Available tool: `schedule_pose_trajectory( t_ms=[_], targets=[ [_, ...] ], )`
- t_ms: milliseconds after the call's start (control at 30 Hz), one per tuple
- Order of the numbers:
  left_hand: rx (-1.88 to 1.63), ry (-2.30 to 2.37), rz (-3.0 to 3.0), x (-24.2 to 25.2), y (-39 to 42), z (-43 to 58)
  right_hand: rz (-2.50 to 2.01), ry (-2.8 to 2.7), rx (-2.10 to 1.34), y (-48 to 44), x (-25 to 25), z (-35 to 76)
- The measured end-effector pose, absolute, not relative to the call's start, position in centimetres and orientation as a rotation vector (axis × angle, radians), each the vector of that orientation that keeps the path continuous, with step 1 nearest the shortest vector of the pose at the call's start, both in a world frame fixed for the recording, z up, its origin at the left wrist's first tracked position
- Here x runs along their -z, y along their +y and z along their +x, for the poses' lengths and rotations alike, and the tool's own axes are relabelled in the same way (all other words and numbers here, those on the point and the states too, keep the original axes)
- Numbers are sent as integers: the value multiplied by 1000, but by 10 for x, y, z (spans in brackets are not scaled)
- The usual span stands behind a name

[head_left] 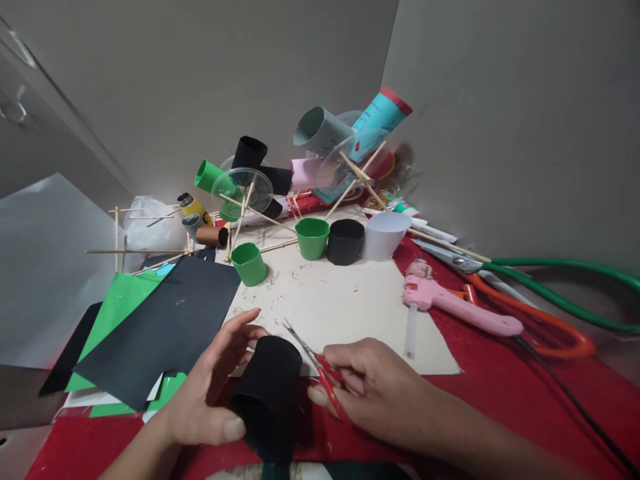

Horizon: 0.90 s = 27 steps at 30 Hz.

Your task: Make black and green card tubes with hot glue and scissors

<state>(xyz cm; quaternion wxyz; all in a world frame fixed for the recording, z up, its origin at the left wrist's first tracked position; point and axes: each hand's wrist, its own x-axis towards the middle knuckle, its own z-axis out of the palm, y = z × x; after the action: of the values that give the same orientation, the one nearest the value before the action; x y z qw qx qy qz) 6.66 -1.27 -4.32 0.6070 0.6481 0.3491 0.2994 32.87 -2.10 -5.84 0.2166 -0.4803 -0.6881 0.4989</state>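
Observation:
My left hand (210, 393) curves around a black paper tube (273, 387), its thumb at the near rim and its fingers on the far side. The tube lies tilted, with its open end toward me. In my right hand (375, 387) are small scissors with red handles (331, 383). Their slim metal blades point up and left, just beyond the tube's right side, and look slightly parted. Farther back on the cream board (330, 307) stand two green paper cups (249, 265), a black paper cup (345, 241) and a white paper cup (387, 235).
Two wheel models of clear discs (243, 190), sticks and paper tubes stand behind. A pink glue gun (460, 307) with a cord lies right, near large green-handled scissors (560, 267) and orange handles. Black paper (175, 320) and green sheets lie left. Red cloth (490, 413) covers the table.

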Motion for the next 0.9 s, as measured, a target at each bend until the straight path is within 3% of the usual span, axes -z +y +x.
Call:
schedule_pose_trajectory(
  t_ms=[233,533,900],
  targets=[
    [-705,841,1541,42,-12,72,-1263,-1571,-1467,-18,53,329],
    [-867,903,1405,47,7,63,-907,-763,-1149,-17,61,346],
    [-740,738,1279,47,4,74,-965,-1258,-1338,-26,60,341]
  ],
)
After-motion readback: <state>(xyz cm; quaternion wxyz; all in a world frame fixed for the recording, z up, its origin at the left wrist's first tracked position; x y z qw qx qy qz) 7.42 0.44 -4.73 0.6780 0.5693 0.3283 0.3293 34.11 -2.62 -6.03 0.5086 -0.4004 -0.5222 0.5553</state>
